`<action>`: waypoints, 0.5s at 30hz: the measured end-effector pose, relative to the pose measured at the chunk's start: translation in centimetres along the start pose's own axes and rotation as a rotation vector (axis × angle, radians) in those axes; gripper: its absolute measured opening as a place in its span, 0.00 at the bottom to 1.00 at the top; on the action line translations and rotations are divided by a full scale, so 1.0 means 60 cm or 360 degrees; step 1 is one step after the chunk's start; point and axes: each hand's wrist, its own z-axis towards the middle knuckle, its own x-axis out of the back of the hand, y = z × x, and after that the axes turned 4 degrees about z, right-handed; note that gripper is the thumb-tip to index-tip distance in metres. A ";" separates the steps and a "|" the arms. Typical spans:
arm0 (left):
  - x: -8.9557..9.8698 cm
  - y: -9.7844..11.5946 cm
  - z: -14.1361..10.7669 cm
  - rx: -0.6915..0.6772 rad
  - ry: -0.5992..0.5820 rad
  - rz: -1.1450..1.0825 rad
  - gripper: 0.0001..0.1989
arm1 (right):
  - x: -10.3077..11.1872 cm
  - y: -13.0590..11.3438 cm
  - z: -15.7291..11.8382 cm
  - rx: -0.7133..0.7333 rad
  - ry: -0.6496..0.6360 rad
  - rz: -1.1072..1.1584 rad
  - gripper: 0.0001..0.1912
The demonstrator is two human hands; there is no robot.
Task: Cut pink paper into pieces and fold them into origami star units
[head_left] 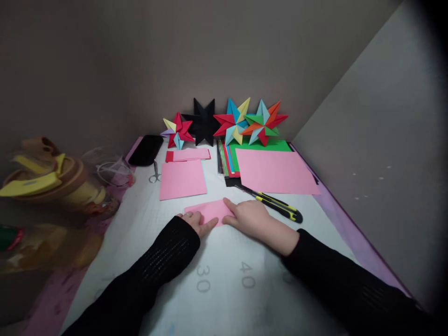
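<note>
Head view: we have the small pink paper [211,210] flat on the wht. sheet [227,303] (printed nos. 30 & 40 legible), approx. mid-frame, both hands on it.

L hand [196,223]: palm down, fingers spread, tips on paper's L part & near edge; not closed round anything. We note a ring on one finger. R hand [250,217]: thumb & index apart, tips at paper's R end; we can't tell if it pinches the paper or only presses it. Both arms in blk. sleeves [163,268].

Just beyond R hand: yel./blk. cutter [278,205], lying diag., near lg. pink sheet [278,171], which overlaps a stack of col. paper [269,145]. Beyond L hand: pink square [183,180], behind it pink & red strips [191,154]; scissors [154,177] & blk. phone [147,150] to the L.

At back, by wall, we count 4 paper stars [233,122]: 1 blk., 3 multicol. Far L: lidded cup [52,177] & bottle w/ grn. cap [10,238], both blurred.
</note>
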 end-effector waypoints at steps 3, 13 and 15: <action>0.008 0.000 -0.001 -0.0045 -0.0087 0.0178 0.27 | -0.002 0.010 -0.006 -0.0097 -0.0001 -0.0057 0.33; 0.009 0.000 0.015 -0.0045 -0.0331 0.0084 0.27 | 0.051 0.009 0.011 0.0368 0.0105 -0.0209 0.22; 0.015 0.002 0.017 -0.0028 -0.0416 0.0065 0.26 | 0.051 0.006 0.022 0.0497 0.0024 -0.0228 0.24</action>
